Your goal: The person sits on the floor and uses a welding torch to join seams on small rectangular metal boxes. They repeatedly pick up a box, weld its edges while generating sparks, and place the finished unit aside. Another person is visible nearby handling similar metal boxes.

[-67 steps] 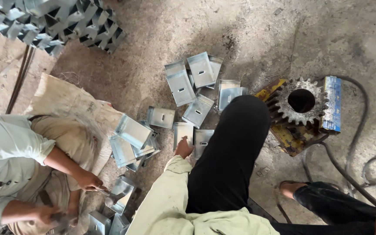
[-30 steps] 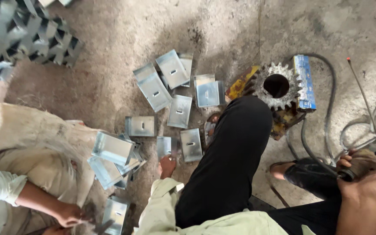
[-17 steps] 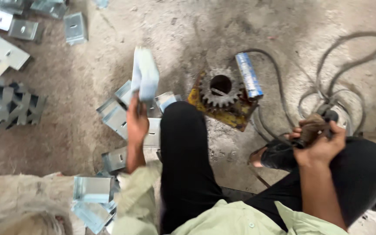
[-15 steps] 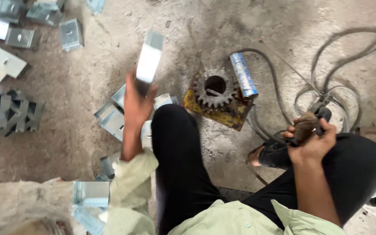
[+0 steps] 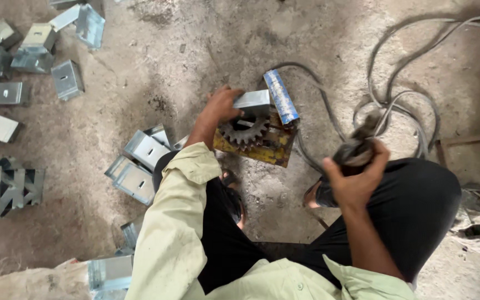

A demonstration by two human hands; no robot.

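— What do we have in our left hand?

— We grip a folded grey metal bracket, fingers wrapped round its near end. It sits right over the toothed gear, which lies on a yellow metal block on the concrete floor. Whether the bracket touches the gear's teeth, we cannot tell.

— And the right hand?

— It is closed round the handle of a dark tool, raised above our right knee; the tool is blurred, so we cannot say more of its kind. Grey cables loop on the floor just beyond it, toward the far right corner.

— What lies beside the gear?

— A blue and white tube-like piece leans along the block's far right edge, just beside the bracket.

— And the rest of the floor?

— More grey brackets lie near our left knee, touching one another. Another scatter of brackets fills the far left corner, well apart from the gear. A stacked row of them stands at the left edge.
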